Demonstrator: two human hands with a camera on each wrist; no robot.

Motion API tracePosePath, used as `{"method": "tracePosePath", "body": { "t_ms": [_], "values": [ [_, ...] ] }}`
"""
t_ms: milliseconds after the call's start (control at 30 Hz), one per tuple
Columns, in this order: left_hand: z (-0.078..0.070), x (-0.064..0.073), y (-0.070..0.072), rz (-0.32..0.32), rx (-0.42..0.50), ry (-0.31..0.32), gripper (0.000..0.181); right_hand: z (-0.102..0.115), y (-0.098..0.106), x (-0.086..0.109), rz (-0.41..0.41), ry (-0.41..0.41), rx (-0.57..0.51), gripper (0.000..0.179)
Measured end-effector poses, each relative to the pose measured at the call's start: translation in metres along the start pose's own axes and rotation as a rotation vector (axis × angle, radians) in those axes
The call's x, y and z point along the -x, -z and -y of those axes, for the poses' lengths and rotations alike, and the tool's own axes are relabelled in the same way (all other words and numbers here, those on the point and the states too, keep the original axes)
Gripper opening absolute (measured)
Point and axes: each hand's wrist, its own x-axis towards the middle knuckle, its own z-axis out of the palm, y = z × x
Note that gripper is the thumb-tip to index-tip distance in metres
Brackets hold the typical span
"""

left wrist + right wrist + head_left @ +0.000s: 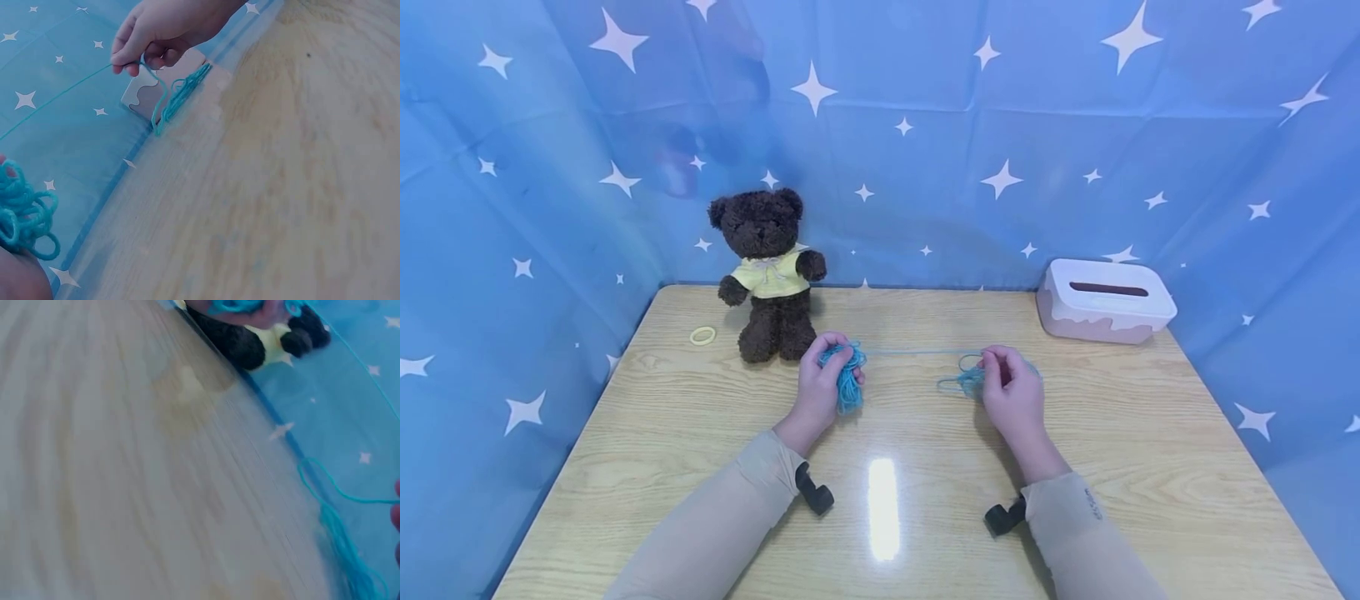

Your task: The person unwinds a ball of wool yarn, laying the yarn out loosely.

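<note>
A looped bundle of turquoise yarn is gripped in my left hand, thumb across its top. One strand runs taut from it to my right hand, which pinches it between thumb and fingertips. Below the right hand dangles a second, looser bunch of yarn, seen in the left wrist view against the tissue box. In the right wrist view only some fingertips of the right hand show at the edge, beside the hanging yarn.
A brown teddy bear in a yellow shirt stands behind my left hand. Left of it lies a pale yellow ring. A white and pink tissue box sits at the back right of the wooden table. Starry blue cloth surrounds the table.
</note>
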Motion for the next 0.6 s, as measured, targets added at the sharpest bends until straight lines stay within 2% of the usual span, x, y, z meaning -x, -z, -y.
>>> {"method": "tracePosePath", "body": {
  "t_ms": [100,233,467,600],
  "values": [
    [0.001,0.000,0.000,-0.010,0.002,0.000,0.002,-0.008,0.007,-0.002,-0.037,-0.016,0.020,0.015],
    [0.000,0.000,0.000,-0.029,-0.001,0.007,0.010,-0.014,0.015,-0.004,-0.057,-0.063,0.071,0.018],
    [-0.002,0.001,-0.001,-0.033,0.000,0.012,0.003,-0.021,0.028,-0.007,-0.011,-0.172,0.206,0.024],
    [-0.002,0.001,-0.002,-0.046,0.008,0.010,0.006,-0.029,0.036,-0.009,-0.003,-0.250,0.261,0.029]
  ]
}}
